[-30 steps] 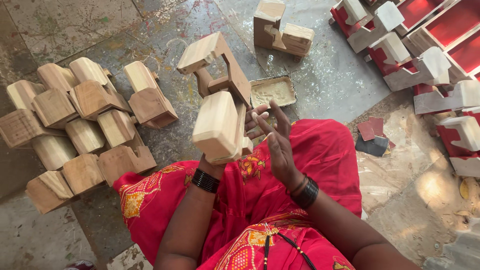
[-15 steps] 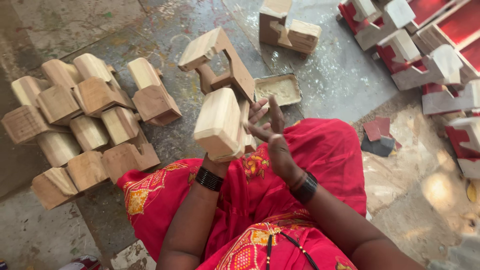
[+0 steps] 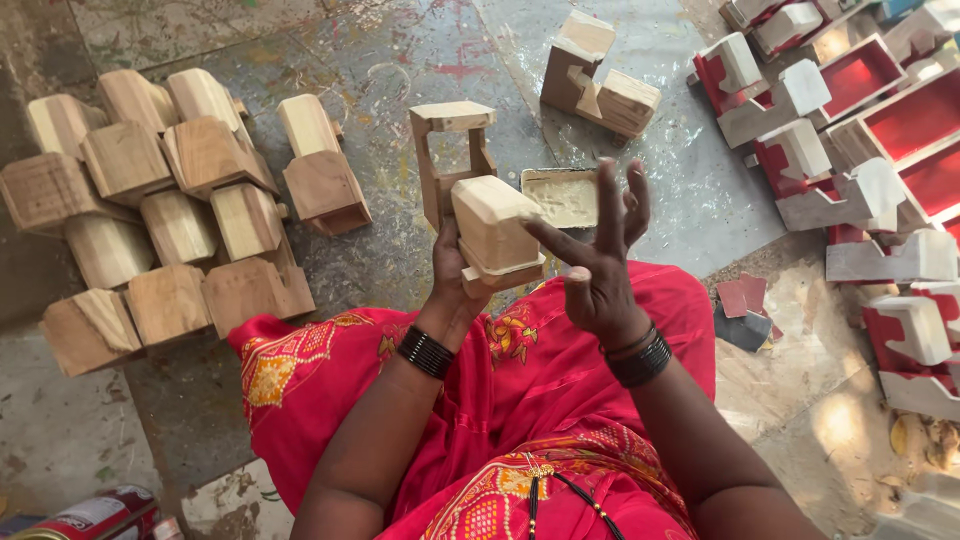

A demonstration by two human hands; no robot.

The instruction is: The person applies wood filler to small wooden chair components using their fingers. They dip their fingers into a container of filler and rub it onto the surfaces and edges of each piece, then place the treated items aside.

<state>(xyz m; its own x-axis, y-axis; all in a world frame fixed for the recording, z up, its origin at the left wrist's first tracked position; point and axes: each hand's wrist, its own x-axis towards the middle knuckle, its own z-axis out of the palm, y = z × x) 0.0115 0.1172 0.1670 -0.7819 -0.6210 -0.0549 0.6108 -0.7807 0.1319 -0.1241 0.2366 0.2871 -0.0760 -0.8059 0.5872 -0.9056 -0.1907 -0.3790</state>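
Grip: left hand (image 3: 455,285) is closed around the lower end of a bare wooden piece (image 3: 478,195), thumb side hidden behind it; right hand (image 3: 600,265) holds nothing, fingers spread.
Piece: held upright above the red-clothed lap (image 3: 520,400), a rounded block at the near end and an open frame rising at the far end.
Left arm: comes up from the lower edge, forearm angled toward the middle, black bangles (image 3: 426,352) at the wrist.
Right arm: enters from the lower right, wrist bent, palm turned toward the piece; index finger (image 3: 555,240) points at the block's right face and just about touches it, the other fingers stand up and apart. Dark bangles (image 3: 640,360) circle this wrist too.
Floor: grey concrete (image 3: 400,60), stained and streaked with paint, with a paler sheet (image 3: 690,180) under the far pieces.
Left stack: a heap of unpainted wooden pieces (image 3: 160,210) lies well to the left of the hands.
Right stack: red-and-white painted pieces (image 3: 850,150) crowd the right edge.
Far piece: one more bare piece (image 3: 598,78) lies on the sheet beyond the hands.
Tray: a small shallow tray (image 3: 562,195) of pale paste sits on the floor just behind the right hand.
Scraps: small red and dark bits (image 3: 742,312) lie beside the right knee.
Can: a red tin (image 3: 95,515) shows at the lower left corner.
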